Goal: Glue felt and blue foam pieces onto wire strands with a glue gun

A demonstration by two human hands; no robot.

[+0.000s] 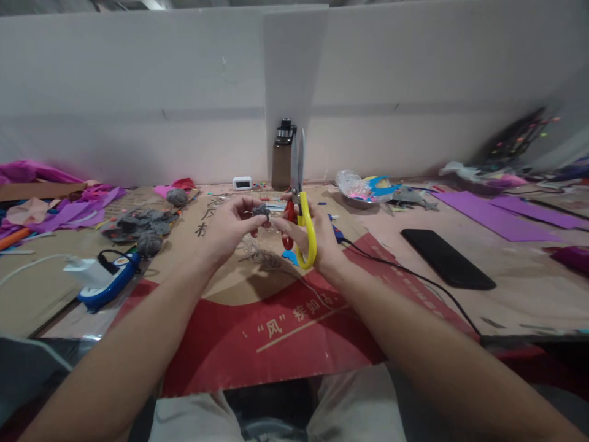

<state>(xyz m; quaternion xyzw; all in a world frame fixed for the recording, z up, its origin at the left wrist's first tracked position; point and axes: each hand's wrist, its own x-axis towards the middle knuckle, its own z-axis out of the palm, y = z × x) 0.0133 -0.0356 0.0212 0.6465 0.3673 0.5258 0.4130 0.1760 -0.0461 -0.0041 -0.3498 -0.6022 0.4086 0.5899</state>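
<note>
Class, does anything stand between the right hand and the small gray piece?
Nothing visible does. The right hand, holding the scissors, is close beside the gray piece, which the left hand pinches.

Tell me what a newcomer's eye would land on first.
Probably the scissors at centre, yellow and red handled, blades up in the right hand. Beside them, the left hand pinches a small grey piece. Next, the red-and-tan cardboard below and purple sheets at right.
</note>
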